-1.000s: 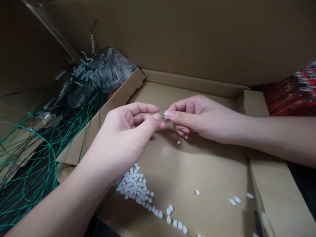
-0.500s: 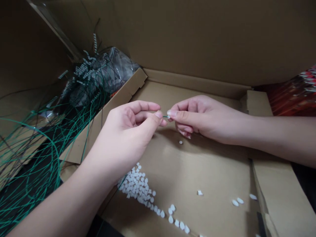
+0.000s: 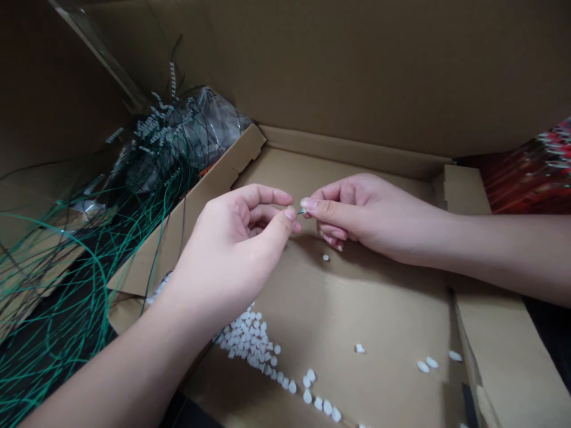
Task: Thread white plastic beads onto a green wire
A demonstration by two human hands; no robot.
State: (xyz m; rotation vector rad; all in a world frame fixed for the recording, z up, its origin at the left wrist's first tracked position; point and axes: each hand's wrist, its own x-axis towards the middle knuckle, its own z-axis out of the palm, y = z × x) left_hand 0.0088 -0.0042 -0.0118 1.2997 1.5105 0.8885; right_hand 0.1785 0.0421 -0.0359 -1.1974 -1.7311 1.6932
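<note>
My left hand (image 3: 236, 249) and my right hand (image 3: 357, 214) meet fingertip to fingertip above a shallow cardboard tray (image 3: 379, 309). Both are closed in a pinch. Between the tips a short bit of thin green wire (image 3: 301, 211) shows, with something tiny and pale on it that I cannot make out clearly. Below my left hand lies a pile of small white beads (image 3: 252, 342) on the tray floor. One single white bead (image 3: 325, 258) lies just under my right hand.
A tangle of green wires (image 3: 66, 267) spreads at the left, with a clear plastic bag of beaded wires (image 3: 178, 134) behind it. A tall cardboard wall (image 3: 357, 65) stands at the back. Loose white beads (image 3: 430, 362) lie at the right; red patterned material (image 3: 535, 172) is far right.
Both hands stay pinched together at nearly the same spot; they have shifted slightly right and down in the picture. The left forearm has moved a little, baring more beads.
</note>
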